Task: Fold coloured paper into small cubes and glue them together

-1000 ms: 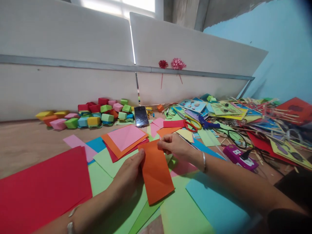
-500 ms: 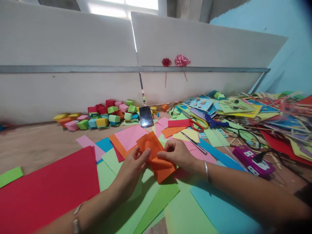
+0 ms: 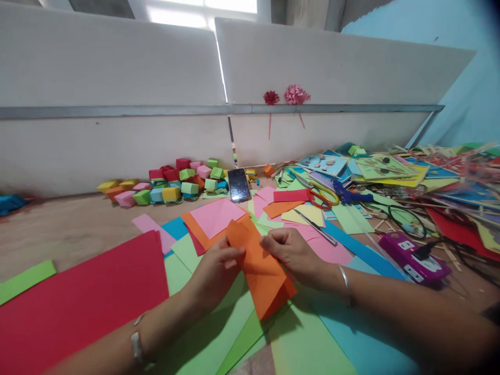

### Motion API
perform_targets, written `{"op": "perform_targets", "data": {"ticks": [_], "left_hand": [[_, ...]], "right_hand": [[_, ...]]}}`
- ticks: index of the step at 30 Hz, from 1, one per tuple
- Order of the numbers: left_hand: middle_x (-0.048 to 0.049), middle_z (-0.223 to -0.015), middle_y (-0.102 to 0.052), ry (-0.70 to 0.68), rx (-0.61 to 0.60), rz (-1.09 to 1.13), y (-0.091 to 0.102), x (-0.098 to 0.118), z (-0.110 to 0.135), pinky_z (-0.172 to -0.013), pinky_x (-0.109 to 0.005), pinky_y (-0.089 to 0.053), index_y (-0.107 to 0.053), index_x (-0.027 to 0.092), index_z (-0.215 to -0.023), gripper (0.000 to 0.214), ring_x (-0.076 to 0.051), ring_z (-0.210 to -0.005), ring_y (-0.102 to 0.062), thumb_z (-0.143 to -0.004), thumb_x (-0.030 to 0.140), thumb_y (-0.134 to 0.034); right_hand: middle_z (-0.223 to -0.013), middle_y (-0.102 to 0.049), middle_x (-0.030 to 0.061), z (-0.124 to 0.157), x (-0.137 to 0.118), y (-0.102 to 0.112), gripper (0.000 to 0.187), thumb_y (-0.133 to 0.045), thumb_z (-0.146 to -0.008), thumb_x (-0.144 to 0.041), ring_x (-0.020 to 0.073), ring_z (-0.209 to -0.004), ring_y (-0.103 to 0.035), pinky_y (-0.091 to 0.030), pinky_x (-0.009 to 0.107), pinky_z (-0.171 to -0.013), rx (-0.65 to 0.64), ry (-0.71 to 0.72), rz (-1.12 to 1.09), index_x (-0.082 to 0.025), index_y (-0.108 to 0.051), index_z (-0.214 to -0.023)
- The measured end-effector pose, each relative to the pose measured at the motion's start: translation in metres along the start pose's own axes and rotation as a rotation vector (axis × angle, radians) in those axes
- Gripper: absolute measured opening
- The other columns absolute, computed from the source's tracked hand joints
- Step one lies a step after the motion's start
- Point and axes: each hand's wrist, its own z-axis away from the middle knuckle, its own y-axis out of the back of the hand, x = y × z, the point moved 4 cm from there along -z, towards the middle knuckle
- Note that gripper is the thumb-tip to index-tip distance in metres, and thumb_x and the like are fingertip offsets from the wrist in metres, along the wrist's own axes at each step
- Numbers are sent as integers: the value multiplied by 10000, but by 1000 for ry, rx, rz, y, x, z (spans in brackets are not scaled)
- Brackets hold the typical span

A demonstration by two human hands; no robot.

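Note:
A folded orange sheet of paper (image 3: 262,271) is held up between my two hands, its near end tilted down and its layers parted there. My left hand (image 3: 219,263) pinches the left edge, thumb on top. On the opposite edge, the thumb and curled fingers of my right hand (image 3: 295,253) grip the paper. Beneath it lie light green sheets (image 3: 207,323) and a darker green piece (image 3: 244,341). Just beyond my hands is a pink sheet (image 3: 216,214) resting on an orange one.
Small paper boxes (image 3: 171,194) in several colours and a phone (image 3: 238,185) stand near the white panel. Scissors (image 3: 320,199), a craft knife (image 3: 316,226), a blue glue gun (image 3: 349,192) and a purple power strip (image 3: 412,258) lie to the right. Large red paper (image 3: 89,307) covers the left.
The orange paper has come nearer and its lower end has opened into separate layers. My right thumb has slid to the paper's upper right edge. The view has shifted slightly.

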Motion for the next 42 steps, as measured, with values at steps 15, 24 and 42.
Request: {"op": "perform_targets", "data": {"ticks": [15,24,42], "left_hand": [[-48,-747,-688,130,51,284,-6,7,13,-585,-250,-526,-692,124,-985,376,-140,-590,-601,-756,418,-737],[12,-784,-679,-14,125,164,5,4,10,-594,-211,-495,-683,177,-1039,462,-120,-635,-604,-621,289,-844],[-30,-964,-726,-134,-69,-61,-6,4,10,-759,-276,-544,-653,214,-1105,536,-219,-912,-666,-682,486,-837]], "right_hand": [[-474,-419,-71,3,12,-13,664,-712,-606,-799,46,-440,-283,-200,225,-449,-174,-193,-320,-177,-489,-547],[-565,-443,-50,13,-7,-9,506,-715,-704,-647,87,-545,-370,-266,241,-493,-83,-20,209,-190,-514,-619],[-512,-334,-84,14,3,-7,470,-790,-663,-331,62,-521,-293,-201,235,-484,4,-89,422,-191,-375,-494]]}}
